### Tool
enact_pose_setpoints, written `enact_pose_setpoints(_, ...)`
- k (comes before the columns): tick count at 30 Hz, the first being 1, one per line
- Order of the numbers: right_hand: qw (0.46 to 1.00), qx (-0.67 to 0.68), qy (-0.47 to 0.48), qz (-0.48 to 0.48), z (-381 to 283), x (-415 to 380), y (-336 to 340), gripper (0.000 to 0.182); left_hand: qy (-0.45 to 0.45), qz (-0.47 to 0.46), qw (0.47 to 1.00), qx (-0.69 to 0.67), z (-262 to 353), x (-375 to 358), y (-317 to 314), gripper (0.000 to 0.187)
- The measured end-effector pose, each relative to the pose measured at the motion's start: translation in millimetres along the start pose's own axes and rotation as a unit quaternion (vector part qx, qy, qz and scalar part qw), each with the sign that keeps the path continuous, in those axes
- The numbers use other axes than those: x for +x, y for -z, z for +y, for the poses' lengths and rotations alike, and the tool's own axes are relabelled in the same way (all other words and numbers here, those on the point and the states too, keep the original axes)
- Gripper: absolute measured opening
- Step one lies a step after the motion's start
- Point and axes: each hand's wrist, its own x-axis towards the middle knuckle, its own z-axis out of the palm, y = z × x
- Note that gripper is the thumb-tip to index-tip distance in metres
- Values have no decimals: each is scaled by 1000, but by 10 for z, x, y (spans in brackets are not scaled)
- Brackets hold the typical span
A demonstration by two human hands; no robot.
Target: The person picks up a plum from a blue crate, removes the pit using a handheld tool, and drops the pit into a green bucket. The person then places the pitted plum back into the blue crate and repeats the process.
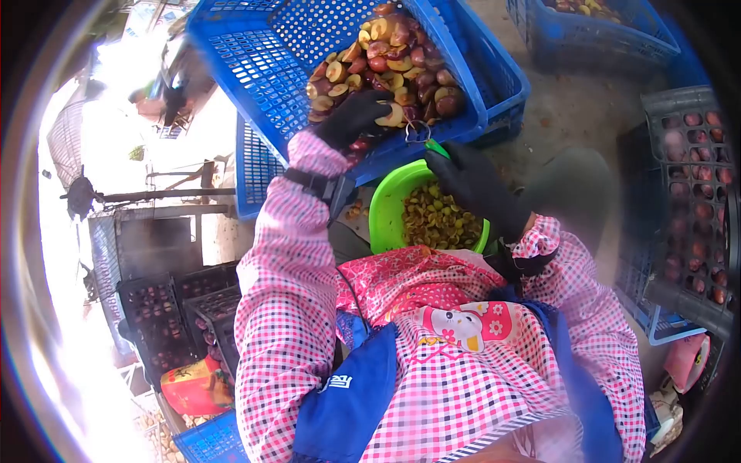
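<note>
Inside the front of a blue crate [255, 73], my left hand [355, 119], in a black glove, has its fingers on a cut fruit half [391, 116]. More cut red-skinned fruit with yellow flesh [378, 65] fills that side of the crate. My right hand [471, 181], also black-gloved, is closed round the green handle [438, 148] of a tool with a thin metal loop [417, 132], at the crate's front edge. Below the hands, a bright green bowl [384, 212] holds many small brownish-green pieces [440, 220].
Another blue crate [594, 38] stands at the top right. Black crates of dark red fruit are at the right [695, 193] and lower left [154, 316]. A red bag [197, 388] lies at the lower left, near a blue crate [212, 442].
</note>
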Motion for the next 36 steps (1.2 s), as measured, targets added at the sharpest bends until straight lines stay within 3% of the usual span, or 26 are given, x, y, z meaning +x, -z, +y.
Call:
enact_pose_setpoints(1, 1000, 0, -1, 20, -5, -8, -6, 34, -1, 2, 1000, 2, 57, -89, -59, 47)
enact_pose_setpoints(3, 999, 1, 2, 39, -16, -11, -7, 34, -179, 23, 977, -115, 170, -381, -304, 44)
enact_pose_setpoints(4, 999, -12, 11, 34, -12, -15, -1, 34, -180, 25, 977, -113, 323, -560, -503, 44)
enact_pose_setpoints(5, 999, -25, 19, 28, -2, -23, -5, 34, -135, 1, 941, -311, 519, -749, -744, 42)
enact_pose_setpoints(6, 999, -24, 18, 26, 19, -34, -27, 34, -85, -23, 864, -496, 607, -834, -889, 40)
enact_pose_setpoints(7, 998, -32, 33, 34, 49, -43, -54, 34, -83, -20, 863, -498, 544, -824, -934, 40)
enact_pose_setpoints(9, 997, -43, 48, 39, 89, -52, -78, 34, -70, 73, 897, -431, 265, -783, -977, 38)
enact_pose_setpoints(11, 993, -91, 60, 40, 103, -52, -85, 35, -39, 73, 919, -386, 112, -778, -944, 39)
enact_pose_setpoints(12, 993, -92, 60, 39, 112, -53, -86, 35, -103, 118, 971, -183, 174, -837, -993, 40)
enact_pose_setpoints(13, 993, -93, 54, 43, 121, -55, -90, 35, -161, 158, 974, 30, 206, -870, -1028, 42)
enact_pose_setpoints(14, 993, -93, 48, 46, 123, -55, -99, 35, -160, 158, 974, 31, 192, -864, -1047, 42)
enact_pose_setpoints(16, 994, -96, 34, 38, 84, -57, -98, 36, -199, 150, 951, -186, 125, -830, -1098, 46)
enact_pose_setpoints(17, 995, -99, 19, 28, 71, -62, -105, 37, -196, 150, 951, -187, 81, -796, -1109, 46)
enact_pose_setpoints(19, 994, -97, 39, 28, 84, -63, -134, 37, -107, 143, 903, -392, 60, -707, -1112, 50)
enact_pose_setpoints(22, 997, -63, 45, 25, 96, -65, -186, 38, -155, 187, 912, -331, 92, -717, -1194, 52)
enact_pose_setpoints(29, 999, 32, 23, 1, -5, -105, -208, 41, -183, 178, 910, -328, 94, -727, -1228, 56)
enact_pose_setpoints(31, 999, 40, 15, -21, -47, -130, -199, 41, -186, 227, 908, -299, 135, -711, -1270, 59)
enact_pose_setpoints(33, 998, 45, 8, -41, -92, -132, -143, 42, -177, 199, 915, -304, 178, -724, -1241, 60)
enact_pose_setpoints(35, 938, 253, -165, -168, -140, -133, -90, 45, -165, 175, 921, -308, 211, -728, -1234, 60)
enact_pose_setpoints(36, 938, 254, -164, -170, -174, -151, -82, 45, -179, 144, 909, -349, 237, -689, -1240, 62)
